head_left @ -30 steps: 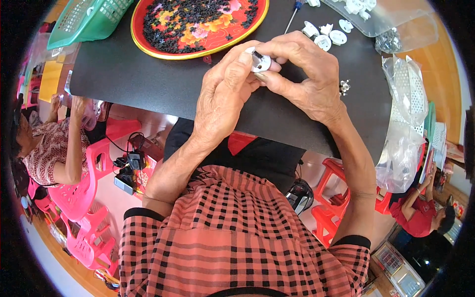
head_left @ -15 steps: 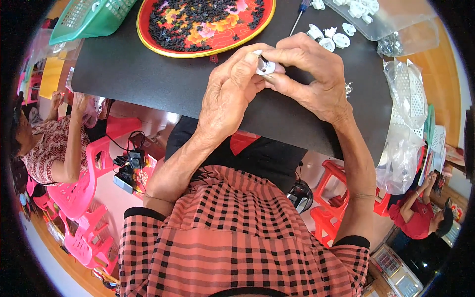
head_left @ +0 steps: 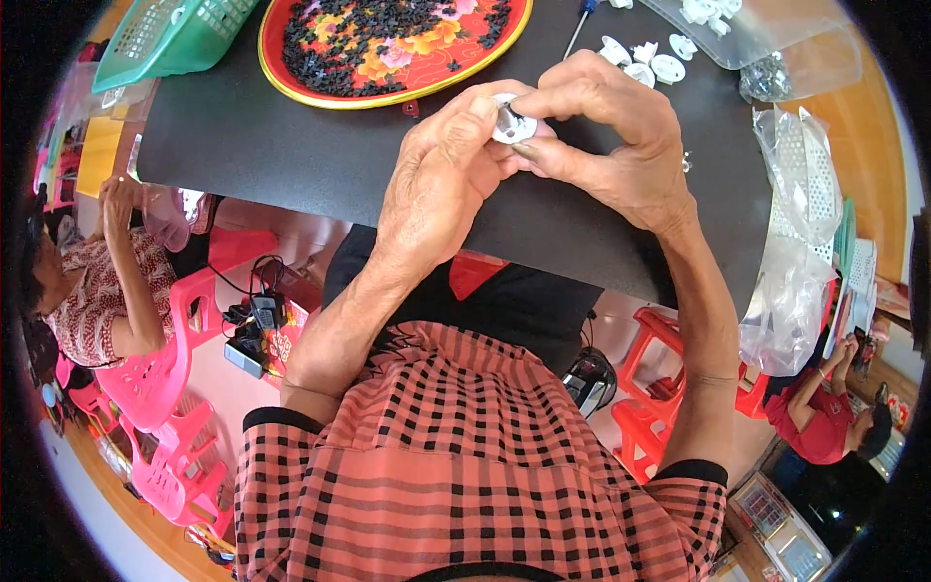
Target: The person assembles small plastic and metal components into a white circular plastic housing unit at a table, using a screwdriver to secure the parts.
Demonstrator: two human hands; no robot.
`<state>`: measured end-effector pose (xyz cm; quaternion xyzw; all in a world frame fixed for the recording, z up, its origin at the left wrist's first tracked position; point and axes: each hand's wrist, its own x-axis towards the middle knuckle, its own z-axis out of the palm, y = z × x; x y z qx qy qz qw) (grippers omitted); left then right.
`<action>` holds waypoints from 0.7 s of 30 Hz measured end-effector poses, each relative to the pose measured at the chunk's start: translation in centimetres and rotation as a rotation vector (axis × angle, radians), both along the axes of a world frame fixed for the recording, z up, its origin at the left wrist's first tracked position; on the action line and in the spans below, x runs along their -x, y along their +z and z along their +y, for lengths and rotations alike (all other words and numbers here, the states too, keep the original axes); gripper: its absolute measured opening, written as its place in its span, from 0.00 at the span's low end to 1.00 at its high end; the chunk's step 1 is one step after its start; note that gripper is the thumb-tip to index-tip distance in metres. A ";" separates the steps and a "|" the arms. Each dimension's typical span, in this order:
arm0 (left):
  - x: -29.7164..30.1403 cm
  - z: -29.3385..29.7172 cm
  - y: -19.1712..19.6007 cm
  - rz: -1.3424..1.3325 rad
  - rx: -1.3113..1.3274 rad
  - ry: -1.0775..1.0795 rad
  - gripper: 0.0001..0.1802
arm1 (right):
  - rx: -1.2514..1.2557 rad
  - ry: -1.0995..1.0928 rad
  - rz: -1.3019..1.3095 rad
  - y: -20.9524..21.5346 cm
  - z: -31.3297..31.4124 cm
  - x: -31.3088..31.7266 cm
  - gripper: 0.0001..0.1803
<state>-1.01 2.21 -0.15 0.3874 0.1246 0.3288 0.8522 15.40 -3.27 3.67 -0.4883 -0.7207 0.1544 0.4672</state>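
Observation:
Over the near part of the dark table, my left hand (head_left: 438,175) pinches a small round white plastic piece (head_left: 515,128) with a hollow middle. My right hand (head_left: 621,136) closes on the same piece from the other side, thumb below and index finger above. Whether a smaller part sits between the right fingertips is too fine to tell. Beyond my hands, several similar white pieces (head_left: 667,68) lie loose on the table, beside a thin screwdriver (head_left: 580,29). A round red flowered tray (head_left: 461,80) holds many small black parts.
A green basket (head_left: 175,60) stands at the far left. Far right are a clear bin (head_left: 713,47), a bag of small metal parts (head_left: 768,81) and a crumpled plastic bag (head_left: 786,291). Pink chairs (head_left: 145,393) and red stools (head_left: 645,364) flank me; people sit on both sides.
The white piece has turned so its round hollow face shows more, and both hands have shifted slightly left. At the left, the other person's hands have come together.

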 end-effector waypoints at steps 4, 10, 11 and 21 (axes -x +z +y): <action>0.1 0.1 0.3 -0.007 -0.016 -0.020 0.22 | 0.004 0.020 -0.022 -0.1 -0.1 -0.1 0.15; 0.0 -0.1 0.5 0.006 -0.010 0.027 0.22 | 0.052 -0.009 0.014 0.3 -0.1 0.0 0.16; -0.2 -0.3 0.6 0.003 -0.014 0.024 0.22 | 0.048 -0.012 0.011 0.3 -0.1 -0.1 0.16; 0.1 0.1 0.4 0.058 -0.054 -0.058 0.22 | 0.077 -0.013 -0.055 0.4 -0.3 -0.2 0.15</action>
